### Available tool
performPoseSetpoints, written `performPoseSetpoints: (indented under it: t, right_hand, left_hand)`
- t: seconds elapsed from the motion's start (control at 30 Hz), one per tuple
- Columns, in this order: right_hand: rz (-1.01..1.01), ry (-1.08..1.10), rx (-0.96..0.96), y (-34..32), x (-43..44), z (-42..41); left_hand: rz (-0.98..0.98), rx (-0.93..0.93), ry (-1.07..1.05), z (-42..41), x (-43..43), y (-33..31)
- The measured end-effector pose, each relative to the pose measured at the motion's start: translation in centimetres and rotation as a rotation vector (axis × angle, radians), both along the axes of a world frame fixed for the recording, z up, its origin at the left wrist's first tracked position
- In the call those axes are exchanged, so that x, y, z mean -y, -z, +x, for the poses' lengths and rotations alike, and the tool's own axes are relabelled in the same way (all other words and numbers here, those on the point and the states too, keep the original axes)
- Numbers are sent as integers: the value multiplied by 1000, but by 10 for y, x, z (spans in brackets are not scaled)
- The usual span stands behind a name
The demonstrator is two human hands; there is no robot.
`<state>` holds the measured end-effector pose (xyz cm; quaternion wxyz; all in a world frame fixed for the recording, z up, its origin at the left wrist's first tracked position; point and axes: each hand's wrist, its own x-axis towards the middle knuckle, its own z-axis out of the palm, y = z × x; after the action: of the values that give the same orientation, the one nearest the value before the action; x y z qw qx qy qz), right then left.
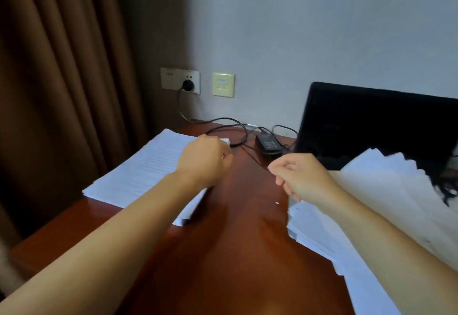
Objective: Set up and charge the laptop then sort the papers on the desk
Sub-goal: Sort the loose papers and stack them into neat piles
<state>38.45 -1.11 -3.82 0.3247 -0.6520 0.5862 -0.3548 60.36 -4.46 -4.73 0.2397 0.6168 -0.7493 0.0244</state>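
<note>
A black laptop [371,126] stands open with a dark screen at the back right of the desk. Its charger brick [269,143] lies beside it, and the cable [223,122] runs to a plug [187,84] seated in the wall socket. A neat stack of printed papers [146,166] lies at the left. A loose, fanned pile of papers [386,203] lies at the right and overlaps the laptop's base. My left hand [205,158] hovers curled over the right edge of the left stack, holding nothing I can see. My right hand [300,176] hangs loosely curled over the right pile's near corner.
The reddish-brown desk [235,240] shows bare wood between the two paper piles. A brown curtain [62,67] hangs at the left past the desk edge. A second wall plate [223,84] sits right of the socket. A tiny white scrap [277,202] lies on the wood.
</note>
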Motion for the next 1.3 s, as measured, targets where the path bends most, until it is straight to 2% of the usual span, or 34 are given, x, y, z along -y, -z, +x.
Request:
performPoseSetpoints:
  t: [0.07, 0.17, 0.27, 0.33, 0.4, 0.47, 0.67, 0.77, 0.87, 1.0, 1.17, 1.3]
  right_hand:
    - [-77, 26, -89, 1, -13, -37]
    - [-168, 99, -317, 9, -31, -94]
    - [-67, 58, -644, 20, -52, -136]
    - [49, -46, -739, 23, -63, -149]
    - [124, -135, -738, 27, -69, -155]
    - [143, -172, -730, 31, -72, -156]
    - [47, -209, -731, 36, -72, -162]
    - [-16, -163, -694, 36, -73, -164]
    - [-56, -171, -741, 32, -79, -156]
    - [8, -148, -777, 27, -84, -150]
    - [101, -214, -825, 33, -82, -155]
    - [55, -258, -776, 35, -80, -166]
  left_hand:
    - [-4, 45, 177, -36, -9, 6]
    - [-10, 159, 315, -86, -19, 17]
    - [-32, 179, 368, -120, -19, 27]
    - [-40, 151, 497, -135, -19, 32]
    - [-4, 175, 616, -145, -22, 38]
    - [49, 190, 642, -149, -25, 45]
    - [340, 145, 752, -136, -32, 43]
    - [241, 228, 733, -136, -33, 38]
    - [84, 318, 659, -143, -38, 42]
    - [-64, 323, 684, -150, -46, 45]
    - [-85, 220, 830, -149, -43, 43]
    - [-12, 154, 873, -140, -33, 47]
